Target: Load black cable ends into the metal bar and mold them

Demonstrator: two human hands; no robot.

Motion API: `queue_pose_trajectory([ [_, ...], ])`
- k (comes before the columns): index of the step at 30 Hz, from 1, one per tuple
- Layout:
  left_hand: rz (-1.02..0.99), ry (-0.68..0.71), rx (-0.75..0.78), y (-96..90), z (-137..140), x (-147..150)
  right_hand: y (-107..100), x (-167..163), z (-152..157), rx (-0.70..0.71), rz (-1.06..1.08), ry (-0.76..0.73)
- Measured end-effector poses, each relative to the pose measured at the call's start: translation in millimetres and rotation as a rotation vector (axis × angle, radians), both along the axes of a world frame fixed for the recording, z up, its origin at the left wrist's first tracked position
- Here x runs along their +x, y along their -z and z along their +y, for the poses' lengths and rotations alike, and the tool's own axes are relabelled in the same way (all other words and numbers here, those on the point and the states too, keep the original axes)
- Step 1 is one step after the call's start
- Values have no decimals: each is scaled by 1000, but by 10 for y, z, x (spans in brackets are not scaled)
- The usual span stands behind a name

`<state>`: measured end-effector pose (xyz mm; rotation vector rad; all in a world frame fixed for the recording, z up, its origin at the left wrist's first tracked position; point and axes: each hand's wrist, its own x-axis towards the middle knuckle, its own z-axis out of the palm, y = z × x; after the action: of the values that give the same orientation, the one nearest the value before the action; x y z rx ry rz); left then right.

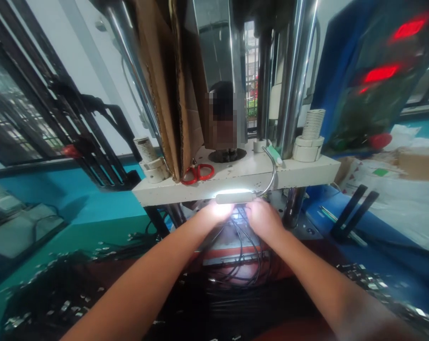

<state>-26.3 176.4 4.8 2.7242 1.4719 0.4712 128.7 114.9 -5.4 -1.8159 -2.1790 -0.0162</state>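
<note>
Both my hands reach in under the pale plate (303, 171) of a pillared press machine. My left hand (219, 210) is washed out by the bright lamp (236, 198) just above it, and its fingers are hidden. To the right, my right hand (262, 215) is bent inward, close to the left one, with its fingertips out of clear sight. Several thin black cables (240, 241) hang from between the two hands and loop down over the lit bed below. Whether either hand grips a cable cannot be made out.
Red-handled scissors (200, 173) and upright cardboard (172, 104) rest on the plate. Piles of black cables with metal connectors (68, 284) lie at left, more connectors (370, 282) at right. Steel pillars (299, 71) flank the work space. Plastic bags (385, 189) sit far right.
</note>
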Motion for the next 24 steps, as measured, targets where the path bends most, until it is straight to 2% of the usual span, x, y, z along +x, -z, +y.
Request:
queue_pose_trajectory([
  [7, -15, -5, -38, -70, -49, 8, 19, 26, 10, -39, 29, 26],
  [16, 39, 35, -62, -109, -73, 74, 81, -15, 37, -24, 46, 7],
  [24, 28, 62, -11, 120, 96, 83, 78, -7, 59, -41, 54, -5],
])
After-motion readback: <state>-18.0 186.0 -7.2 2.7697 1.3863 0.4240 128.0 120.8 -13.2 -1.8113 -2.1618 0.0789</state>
